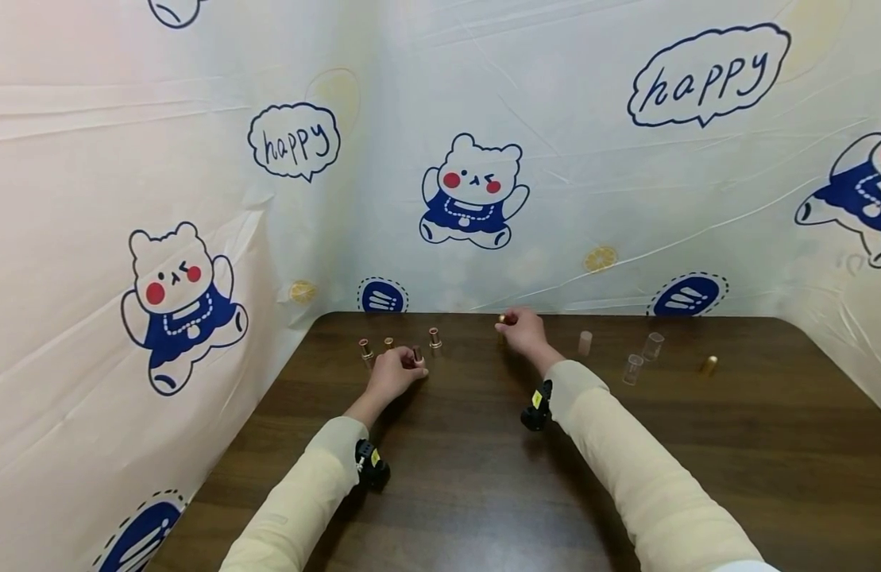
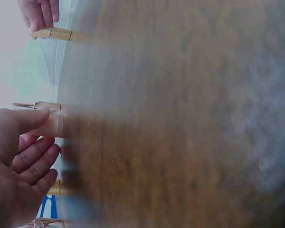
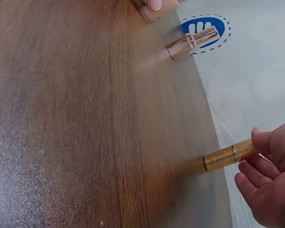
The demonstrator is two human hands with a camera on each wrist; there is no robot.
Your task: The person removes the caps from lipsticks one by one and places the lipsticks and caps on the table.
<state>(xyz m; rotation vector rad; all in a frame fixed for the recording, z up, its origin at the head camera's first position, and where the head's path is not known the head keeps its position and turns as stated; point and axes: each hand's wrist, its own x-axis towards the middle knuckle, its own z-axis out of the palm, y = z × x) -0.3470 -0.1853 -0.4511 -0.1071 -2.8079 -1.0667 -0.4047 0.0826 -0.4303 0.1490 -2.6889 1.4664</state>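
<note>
Toward the back left of the table, my left hand [image 1: 392, 377] holds a pale pink lipstick tube [image 2: 53, 126] between thumb and fingers, upright at the tabletop. Close around that hand stand a rose-gold lipstick [image 1: 434, 340] behind it, another rose-gold lipstick [image 1: 365, 349] on its left, and a gold lipstick [image 1: 389, 343] partly hidden by it. Near the table's back edge, my right hand [image 1: 526, 332] pinches the upper part of an upright gold lipstick tube [image 3: 225, 156] with thumb and forefinger. The other fingers of the right hand lie loosely bent beside the tube.
Right of my right hand stand a pinkish cap [image 1: 585, 343] and two clear caps, one nearer [image 1: 632, 370] and one farther [image 1: 653, 346]. A gold cap [image 1: 709, 365] stands farther right. A printed curtain [image 1: 383, 199] hangs behind the dark wooden table [image 1: 469, 477].
</note>
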